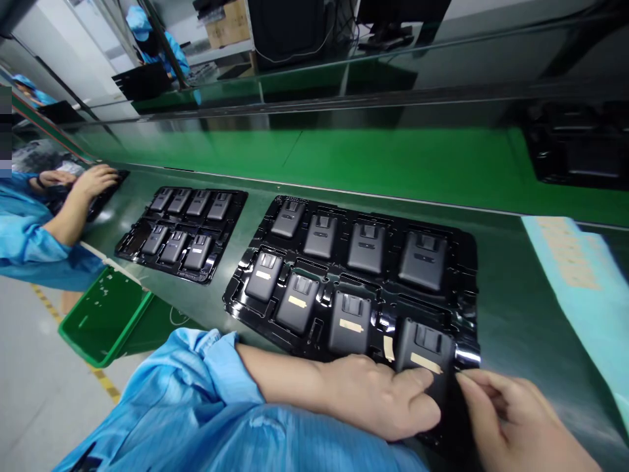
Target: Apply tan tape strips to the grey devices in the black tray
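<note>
My left hand (386,396) lies across the near edge of a black plastic tray (464,275), its bent fingers pressed against a dark grey plastic device case (422,337). A beige tape strip (426,362) crosses this case, right by the fingertips. Another small tape strip (388,348) stands just above my left knuckles; what it is stuck to is unclear. To the right, my right hand (506,413) has thumb and forefinger pinched together at the tray's right edge, beside the case. Whatever lies between those fingertips is hidden. Similar cases fill two rows, the near row bearing tape strips.
A second tray of cases (230,226) lies to the left. Beyond it, a co-worker's hands (93,180) rest on another tray. A light-blue sheet with tape pieces (572,262) is at right. A green bin (105,314) stands below the bench edge; a green belt (393,157) runs behind.
</note>
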A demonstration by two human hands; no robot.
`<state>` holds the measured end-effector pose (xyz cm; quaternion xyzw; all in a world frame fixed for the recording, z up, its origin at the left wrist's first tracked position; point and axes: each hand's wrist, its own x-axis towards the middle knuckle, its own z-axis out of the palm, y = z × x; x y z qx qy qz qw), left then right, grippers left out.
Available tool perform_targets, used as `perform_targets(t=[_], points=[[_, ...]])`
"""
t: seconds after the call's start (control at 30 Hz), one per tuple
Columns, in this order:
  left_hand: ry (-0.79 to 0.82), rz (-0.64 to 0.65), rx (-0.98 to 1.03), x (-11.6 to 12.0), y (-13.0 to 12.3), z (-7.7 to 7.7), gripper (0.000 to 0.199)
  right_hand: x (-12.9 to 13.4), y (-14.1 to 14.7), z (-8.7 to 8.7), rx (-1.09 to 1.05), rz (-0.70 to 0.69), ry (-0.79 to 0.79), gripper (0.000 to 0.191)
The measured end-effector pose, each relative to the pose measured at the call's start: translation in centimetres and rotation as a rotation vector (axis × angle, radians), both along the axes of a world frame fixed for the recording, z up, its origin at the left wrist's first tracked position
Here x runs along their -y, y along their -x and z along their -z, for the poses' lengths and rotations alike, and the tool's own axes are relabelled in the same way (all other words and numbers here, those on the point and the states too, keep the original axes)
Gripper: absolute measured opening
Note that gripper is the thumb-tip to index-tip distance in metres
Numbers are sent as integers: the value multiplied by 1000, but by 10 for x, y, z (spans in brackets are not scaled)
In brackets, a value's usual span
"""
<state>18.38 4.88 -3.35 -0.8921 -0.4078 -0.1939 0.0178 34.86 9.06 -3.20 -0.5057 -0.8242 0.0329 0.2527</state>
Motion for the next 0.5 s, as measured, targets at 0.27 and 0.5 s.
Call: perform_targets(t=[0.27,0.5], points=[[482,-176,-58,-25,23,-28,17,17,12,-4,90,-235,-304,26],[555,-60,-323,-48,32,-48,15,13,23,0,62,-409,-374,22]])
